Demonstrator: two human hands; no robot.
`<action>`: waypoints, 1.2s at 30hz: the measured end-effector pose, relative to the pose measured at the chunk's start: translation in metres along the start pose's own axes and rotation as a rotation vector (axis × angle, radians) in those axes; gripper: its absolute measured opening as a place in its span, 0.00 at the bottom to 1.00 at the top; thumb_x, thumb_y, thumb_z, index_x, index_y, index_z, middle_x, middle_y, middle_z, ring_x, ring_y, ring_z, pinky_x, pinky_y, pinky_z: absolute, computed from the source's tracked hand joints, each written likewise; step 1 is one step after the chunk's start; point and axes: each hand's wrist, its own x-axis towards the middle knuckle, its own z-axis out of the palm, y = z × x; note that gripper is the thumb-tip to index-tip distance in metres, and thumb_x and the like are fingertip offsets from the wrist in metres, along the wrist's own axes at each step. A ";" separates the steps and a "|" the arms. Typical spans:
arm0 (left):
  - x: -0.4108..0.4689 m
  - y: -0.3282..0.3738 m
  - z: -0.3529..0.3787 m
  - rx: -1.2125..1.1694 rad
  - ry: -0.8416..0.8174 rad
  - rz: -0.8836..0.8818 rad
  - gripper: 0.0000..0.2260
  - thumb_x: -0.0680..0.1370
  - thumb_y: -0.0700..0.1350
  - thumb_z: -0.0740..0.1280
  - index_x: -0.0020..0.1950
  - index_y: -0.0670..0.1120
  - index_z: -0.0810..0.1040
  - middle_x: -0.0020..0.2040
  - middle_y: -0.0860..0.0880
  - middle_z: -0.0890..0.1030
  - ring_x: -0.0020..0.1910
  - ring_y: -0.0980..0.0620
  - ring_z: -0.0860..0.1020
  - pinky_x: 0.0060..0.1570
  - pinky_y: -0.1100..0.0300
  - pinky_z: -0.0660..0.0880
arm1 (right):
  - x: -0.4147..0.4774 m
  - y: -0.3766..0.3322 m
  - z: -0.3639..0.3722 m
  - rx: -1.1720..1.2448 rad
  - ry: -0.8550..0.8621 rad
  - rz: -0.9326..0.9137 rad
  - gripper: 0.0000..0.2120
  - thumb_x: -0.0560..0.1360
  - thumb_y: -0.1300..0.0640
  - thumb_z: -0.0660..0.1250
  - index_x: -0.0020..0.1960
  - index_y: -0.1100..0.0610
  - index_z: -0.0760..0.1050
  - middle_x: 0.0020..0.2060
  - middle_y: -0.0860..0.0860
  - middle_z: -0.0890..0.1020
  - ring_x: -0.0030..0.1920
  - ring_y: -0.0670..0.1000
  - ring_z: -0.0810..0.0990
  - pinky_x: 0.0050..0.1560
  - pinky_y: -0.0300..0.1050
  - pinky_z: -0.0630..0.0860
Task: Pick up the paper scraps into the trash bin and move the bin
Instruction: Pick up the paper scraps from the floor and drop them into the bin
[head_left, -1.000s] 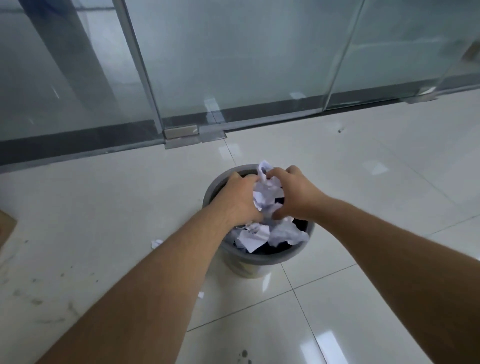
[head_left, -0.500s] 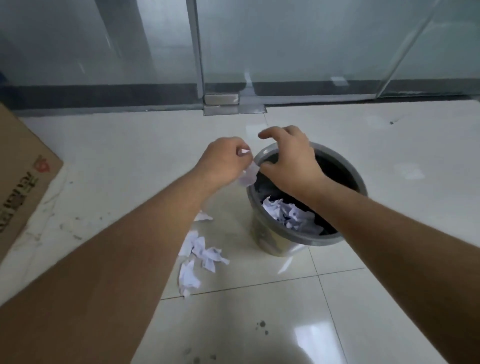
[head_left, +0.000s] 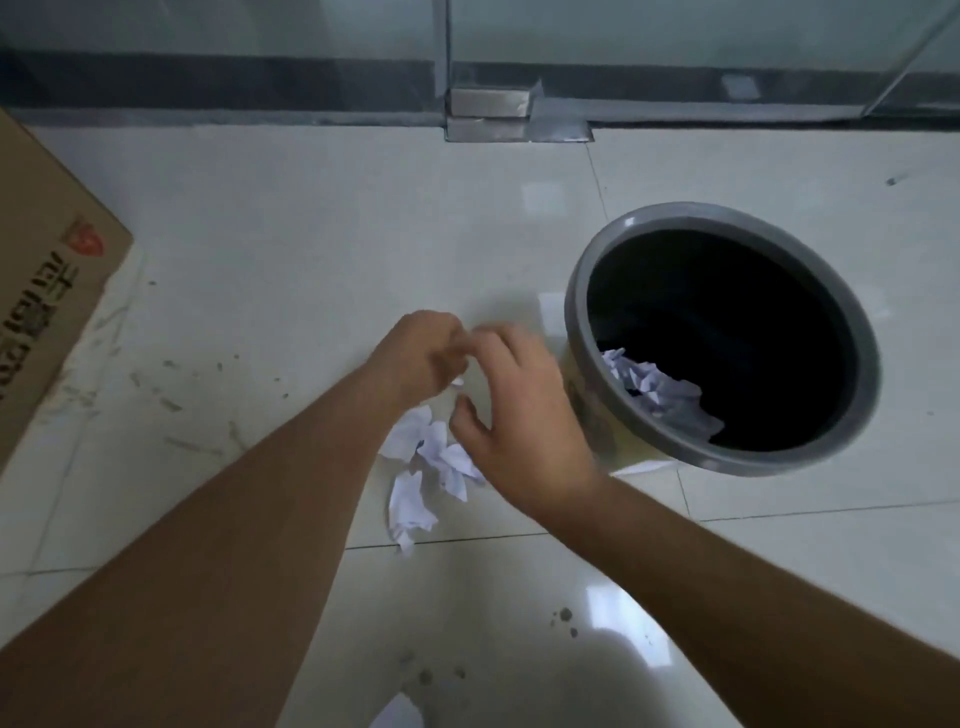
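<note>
Several glossy pale floor tiles (head_left: 311, 270) run up to a glass partition (head_left: 675, 31), with a cardboard box (head_left: 47, 291) at left. Crumpled paper scraps (head_left: 426, 467) lie just under the spread-fingered right hand (head_left: 519, 415) and curled left hand (head_left: 421, 358), whose grip I cannot tell; the grey trash bin (head_left: 857, 410) stands just right, holding more paper.

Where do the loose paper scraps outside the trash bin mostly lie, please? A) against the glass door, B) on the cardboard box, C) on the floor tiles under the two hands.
C: the paper scraps lie on the floor tiles beneath the left hand and right hand.
</note>
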 end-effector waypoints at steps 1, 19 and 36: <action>0.004 -0.013 0.007 0.091 -0.031 -0.015 0.18 0.73 0.45 0.69 0.63 0.44 0.78 0.62 0.40 0.78 0.60 0.41 0.77 0.59 0.51 0.74 | -0.011 0.010 0.015 -0.029 -0.062 0.033 0.18 0.70 0.57 0.69 0.58 0.50 0.72 0.56 0.50 0.75 0.56 0.49 0.73 0.57 0.46 0.72; -0.027 -0.096 0.094 0.654 -0.378 -0.087 0.54 0.55 0.53 0.83 0.73 0.53 0.54 0.65 0.43 0.62 0.57 0.41 0.72 0.49 0.48 0.76 | -0.045 0.089 0.139 -0.090 -0.582 0.646 0.54 0.59 0.47 0.81 0.73 0.42 0.49 0.67 0.59 0.59 0.66 0.60 0.63 0.62 0.54 0.70; -0.040 -0.046 0.010 0.098 -0.012 -0.115 0.17 0.63 0.37 0.75 0.43 0.46 0.69 0.41 0.45 0.75 0.41 0.43 0.79 0.29 0.59 0.70 | 0.017 0.014 0.075 0.101 -0.331 0.360 0.21 0.69 0.62 0.68 0.61 0.58 0.69 0.57 0.60 0.69 0.52 0.62 0.76 0.54 0.55 0.76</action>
